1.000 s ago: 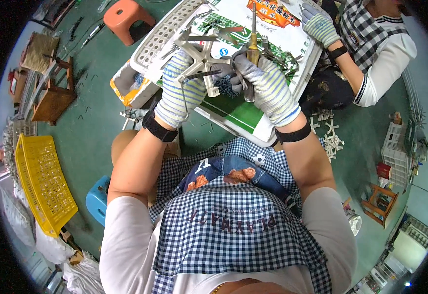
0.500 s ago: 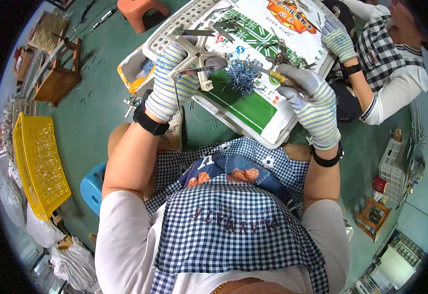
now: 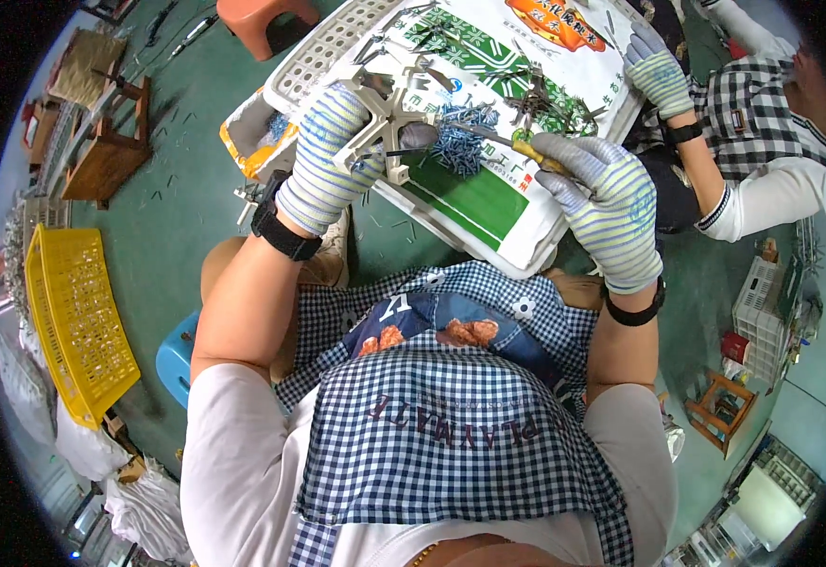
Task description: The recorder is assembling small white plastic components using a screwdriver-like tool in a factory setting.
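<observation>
My left hand (image 3: 323, 156), in a striped work glove with grey fingertips, is closed around a cream, several-armed bracket (image 3: 390, 121), held above the near left part of the table. Dark thin metal pieces show along its arms. My right hand (image 3: 611, 203), gloved alike, grips a screwdriver (image 3: 529, 150) by its yellow handle. Its shaft points left toward the bracket; whether the tip touches it I cannot tell. Beneath the shaft, a heap of bluish screws (image 3: 463, 142) lies on a printed white and green sack (image 3: 489, 210). Dark metal parts (image 3: 531, 99) are piled farther back.
The sack covers an upturned white perforated crate (image 3: 309, 71). Across it on the right sits a co-worker, whose gloved hand (image 3: 660, 77) rests at the sack's edge. An open box (image 3: 252, 142) stands at left, an orange stool (image 3: 260, 24) behind, a yellow basket (image 3: 82, 326) far left.
The bracket has turned in my left hand, so its arms point differently. My right hand and the screwdriver have shifted slightly. The co-worker's hand stays near the sack's edge.
</observation>
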Demonstrator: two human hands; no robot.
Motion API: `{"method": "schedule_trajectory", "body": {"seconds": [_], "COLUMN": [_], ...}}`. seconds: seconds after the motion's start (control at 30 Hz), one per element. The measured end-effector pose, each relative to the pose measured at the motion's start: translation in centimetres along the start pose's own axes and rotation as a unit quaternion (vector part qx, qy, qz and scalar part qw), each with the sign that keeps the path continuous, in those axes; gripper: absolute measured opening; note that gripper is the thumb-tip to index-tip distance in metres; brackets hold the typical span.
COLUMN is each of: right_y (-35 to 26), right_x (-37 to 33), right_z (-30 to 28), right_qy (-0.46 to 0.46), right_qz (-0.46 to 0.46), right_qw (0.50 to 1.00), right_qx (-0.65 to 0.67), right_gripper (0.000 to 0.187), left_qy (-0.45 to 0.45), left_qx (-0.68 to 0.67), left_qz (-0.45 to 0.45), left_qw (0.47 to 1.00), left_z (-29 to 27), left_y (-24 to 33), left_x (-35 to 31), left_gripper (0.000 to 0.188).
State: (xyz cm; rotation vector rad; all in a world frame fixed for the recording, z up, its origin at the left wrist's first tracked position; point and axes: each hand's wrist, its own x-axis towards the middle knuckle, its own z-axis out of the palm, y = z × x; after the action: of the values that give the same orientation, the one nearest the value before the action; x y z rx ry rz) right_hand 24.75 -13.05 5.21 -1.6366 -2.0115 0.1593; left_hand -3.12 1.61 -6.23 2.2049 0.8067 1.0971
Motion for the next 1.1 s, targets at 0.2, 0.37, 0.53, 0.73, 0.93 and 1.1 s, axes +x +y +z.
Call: {"method": "schedule_trajectory", "body": {"seconds": [0.2,0.37,0.53,0.73,0.93,1.1], "right_y": [-0.2,-0.7,-1.2,-1.1,-0.3,-0.2], "right_x": [-0.2,-0.5,-1.4,-1.4,-1.6,-2.1], "right_z": [0.0,0.4,1.6,1.3,2.3,1.4], "right_qy": [0.001,-0.043,-0.048,-0.151,-0.123,-0.071], "right_qz": [-0.025,-0.042,-0.001,0.200,0.179,0.057], "right_qw": [0.998,0.995,0.998,0.947,0.949,0.993], "right_qx": [-0.052,-0.077,-0.036,0.199,0.230,0.080], "right_gripper": [0.032,0.033,0.033,0.034,0.035,0.031], "left_qy": [-0.114,-0.093,-0.143,-0.115,-0.125,-0.129], "left_qx": [-0.176,0.147,0.202,0.171,0.133,0.105], "left_qz": [-0.145,0.152,0.102,0.177,0.166,0.134], "left_qw": [0.967,0.973,0.963,0.962,0.969,0.977], "left_z": [-1.4,-2.9,-3.2,-2.9,-2.6,-2.4], "left_y": [0.6,2.7,3.8,2.3,2.2,3.4], "left_x": [-0.1,1.5,2.2,2.2,2.1,2.5], "left_gripper": [0.054,0.037,0.043,0.045,0.025,0.009]}}
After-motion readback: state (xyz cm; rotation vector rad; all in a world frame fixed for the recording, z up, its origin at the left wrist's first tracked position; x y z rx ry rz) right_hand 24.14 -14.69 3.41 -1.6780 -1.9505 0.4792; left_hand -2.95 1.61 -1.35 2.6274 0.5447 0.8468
